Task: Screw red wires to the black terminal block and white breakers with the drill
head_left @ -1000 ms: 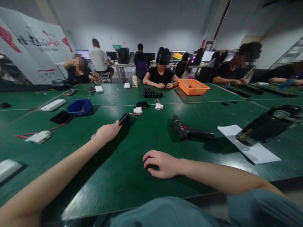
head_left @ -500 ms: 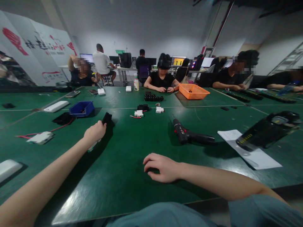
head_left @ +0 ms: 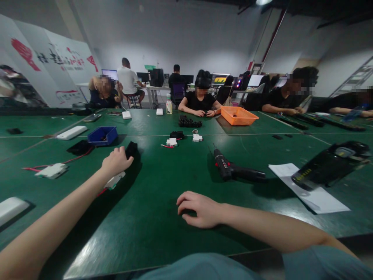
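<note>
Centre-left, my left hand (head_left: 115,160) touches a black box (head_left: 132,149), grip unclear; lower centre, my empty right hand (head_left: 201,210) half-curls.

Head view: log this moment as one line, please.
left hand: holding black part | right hand: loosely curled on green table, no held object visible | drill: lying beyond right hand

left arm (head_left: 67,216) reaching forward from bottom left, left hand (head_left: 117,160) back up, fingers bent, thumb out to the right (grip partly hidden). right arm (head_left: 268,226) in from lower right, forearm angled across the front, right hand (head_left: 201,210) loosely curled, thumb apart from fingers. hands well apart, left farther out
</note>
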Tool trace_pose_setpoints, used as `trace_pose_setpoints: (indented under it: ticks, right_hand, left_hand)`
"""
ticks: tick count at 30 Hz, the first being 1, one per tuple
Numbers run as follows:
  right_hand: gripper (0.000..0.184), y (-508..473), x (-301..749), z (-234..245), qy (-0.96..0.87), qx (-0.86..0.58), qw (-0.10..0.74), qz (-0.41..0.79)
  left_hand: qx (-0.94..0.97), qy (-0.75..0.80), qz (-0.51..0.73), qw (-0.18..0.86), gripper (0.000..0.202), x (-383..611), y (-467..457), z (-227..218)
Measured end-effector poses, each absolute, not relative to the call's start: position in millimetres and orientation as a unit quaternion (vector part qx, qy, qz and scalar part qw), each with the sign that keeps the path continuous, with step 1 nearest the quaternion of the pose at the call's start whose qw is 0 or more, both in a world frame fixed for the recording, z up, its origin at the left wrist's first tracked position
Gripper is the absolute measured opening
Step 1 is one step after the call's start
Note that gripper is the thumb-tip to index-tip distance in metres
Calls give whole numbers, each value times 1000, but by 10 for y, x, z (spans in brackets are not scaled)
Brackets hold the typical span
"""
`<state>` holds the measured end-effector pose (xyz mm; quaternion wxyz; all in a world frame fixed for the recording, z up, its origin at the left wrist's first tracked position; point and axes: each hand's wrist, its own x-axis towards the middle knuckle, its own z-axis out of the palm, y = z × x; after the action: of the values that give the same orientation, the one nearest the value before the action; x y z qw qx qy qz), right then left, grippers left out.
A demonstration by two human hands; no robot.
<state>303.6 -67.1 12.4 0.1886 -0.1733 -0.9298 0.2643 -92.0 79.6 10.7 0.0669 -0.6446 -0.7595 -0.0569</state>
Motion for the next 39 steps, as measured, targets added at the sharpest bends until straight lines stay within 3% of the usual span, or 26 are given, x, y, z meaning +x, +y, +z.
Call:
trace_pose_setpoints:
  ticks: [5,11,15,22,30,39]
  right_hand:
    - [17,-675,3025,123,-924,-181,194,275]
    - [16,-618,3025,135,-928,-183,180,270]
    - [14,-320,2887,186,-937,-215,177,212]
    - [22,763,2243,273,-901,-405,147,49]
    - [30,1610,1878,97,-870,-481,106,25]
    - [30,1535,1854,56,-871,-485,75,21]
  left_hand:
    - [-680,-714,-97,138,65,-804,907,56]
    - [-678,-717,-108,120,60,-773,902,-56]
    - [-674,-723,-111,100,66,-823,899,-63]
    - [-679,-718,-119,97,67,-861,919,-108]
    - [-688,-704,-130,121,65,-876,938,-168]
    - [-699,-693,-138,115,65,-907,951,-188]
